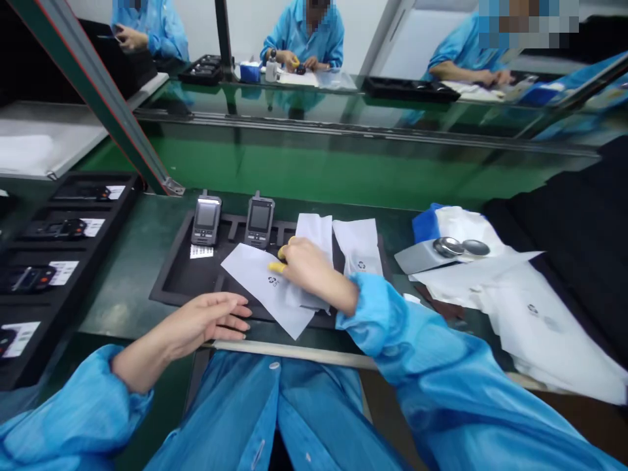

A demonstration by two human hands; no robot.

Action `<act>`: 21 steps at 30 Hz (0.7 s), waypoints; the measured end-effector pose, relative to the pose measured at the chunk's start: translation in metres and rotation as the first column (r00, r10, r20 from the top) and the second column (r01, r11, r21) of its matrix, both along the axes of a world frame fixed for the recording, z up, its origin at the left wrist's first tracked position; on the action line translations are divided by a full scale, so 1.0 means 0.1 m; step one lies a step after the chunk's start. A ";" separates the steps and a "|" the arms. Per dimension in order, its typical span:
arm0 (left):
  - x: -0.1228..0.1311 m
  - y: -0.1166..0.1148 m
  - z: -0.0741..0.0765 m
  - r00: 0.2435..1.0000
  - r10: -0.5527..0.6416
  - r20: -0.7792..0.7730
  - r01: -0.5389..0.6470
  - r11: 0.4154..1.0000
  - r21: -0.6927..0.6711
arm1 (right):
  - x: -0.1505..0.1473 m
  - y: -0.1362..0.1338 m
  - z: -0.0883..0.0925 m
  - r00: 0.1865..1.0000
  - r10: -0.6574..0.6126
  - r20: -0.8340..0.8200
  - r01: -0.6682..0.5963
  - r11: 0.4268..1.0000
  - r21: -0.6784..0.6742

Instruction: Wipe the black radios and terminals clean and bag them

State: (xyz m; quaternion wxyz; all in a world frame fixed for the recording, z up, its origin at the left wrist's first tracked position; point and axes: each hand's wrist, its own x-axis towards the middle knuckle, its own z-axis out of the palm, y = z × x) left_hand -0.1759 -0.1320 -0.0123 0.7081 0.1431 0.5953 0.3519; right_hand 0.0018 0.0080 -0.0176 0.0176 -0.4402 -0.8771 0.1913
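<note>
"From where you stand, what is the left hand (209,320) doing?"

"It is near the front edge of a black tray with cut-out slots (189,282). Its fingers are bent a little and loosely spread."

"And the right hand (314,265)?"

"It is over a thin white bag with a small black recycling mark (267,288). The bag lies slanted across the tray. Yellow covers (275,267) are on the thumb and a finger, and those two tips are close together. I can't tell if they pinch the bag."

"What else is by the tray?"

"Two grey gadgets with screens and stubby tops (260,221) sit at the back left. Under one is a small white sticker with black marks (201,252). One more white bag (314,229) is behind the right hand, and a wrinkly white bag (360,242) is beside it."

"What is farther out?"

"On the left, a long black tray (110,226) has dark gadgets (29,280) with white labels (63,273). On the right is a messy heap of white bags (549,320), near a shiny round metal thing (448,246)."
</note>
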 end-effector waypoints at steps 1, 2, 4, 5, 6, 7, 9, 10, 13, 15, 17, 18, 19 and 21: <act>-0.01 -0.01 -0.01 1.000 0.000 0.005 0.000 1.000 -0.001 | -0.07 0.00 -0.04 1.000 0.002 0.006 -0.002 1.000 -0.009; -0.02 -0.03 -0.02 1.000 0.006 0.005 -0.006 1.000 0.001 | -0.12 0.00 -0.08 1.000 0.003 -0.002 -0.003 1.000 -0.013; -0.05 -0.04 -0.03 1.000 0.022 -0.006 -0.021 1.000 0.009 | -0.16 0.00 -0.09 0.999 0.025 -0.024 -0.026 1.000 -0.016; -0.06 -0.04 -0.04 0.999 0.031 -0.014 -0.031 0.999 0.018 | -0.15 -0.01 -0.07 0.998 0.041 -0.053 -0.043 0.999 -0.027; -0.07 -0.04 -0.03 0.999 0.039 -0.018 -0.038 0.998 0.042 | -0.14 -0.02 -0.04 0.991 0.046 -0.122 -0.052 0.997 -0.055; -0.07 -0.02 -0.03 0.999 0.050 -0.018 -0.048 0.995 0.091 | -0.14 -0.04 0.01 0.972 0.026 -0.232 -0.051 0.993 -0.103; -0.05 0.05 0.00 0.996 0.085 0.000 -0.082 0.966 0.244 | -0.15 -0.08 0.10 0.860 -0.094 -0.501 -0.051 0.962 -0.267; -0.04 0.10 0.03 0.994 0.112 0.018 -0.111 0.939 0.326 | -0.17 -0.11 0.14 0.773 -0.181 -0.608 -0.062 0.932 -0.357; -0.02 0.24 0.11 0.966 0.253 0.060 -0.252 0.851 0.460 | -0.24 -0.18 0.21 0.637 -0.318 -0.703 -0.083 0.878 -0.472; -0.06 0.29 0.14 0.931 0.363 0.044 -0.342 0.821 0.458 | -0.28 -0.15 0.24 0.705 -0.252 -0.663 -0.084 0.898 -0.431; -0.14 0.32 0.12 0.912 0.410 0.002 -0.372 0.825 0.425 | -0.32 -0.02 0.29 0.808 -0.153 -0.569 -0.054 0.942 -0.330; -0.18 0.33 0.09 0.914 0.405 -0.022 -0.364 0.841 0.400 | -0.35 0.09 0.32 0.850 -0.131 -0.510 -0.006 0.966 -0.258; -0.22 0.33 0.05 0.919 0.392 -0.046 -0.348 0.859 0.375 | -0.39 0.22 0.35 0.877 -0.138 -0.461 0.060 0.982 -0.180; -0.29 0.34 -0.02 0.924 0.368 -0.101 -0.315 0.886 0.341 | -0.52 0.53 0.37 0.906 -0.218 -0.362 0.217 0.975 -0.042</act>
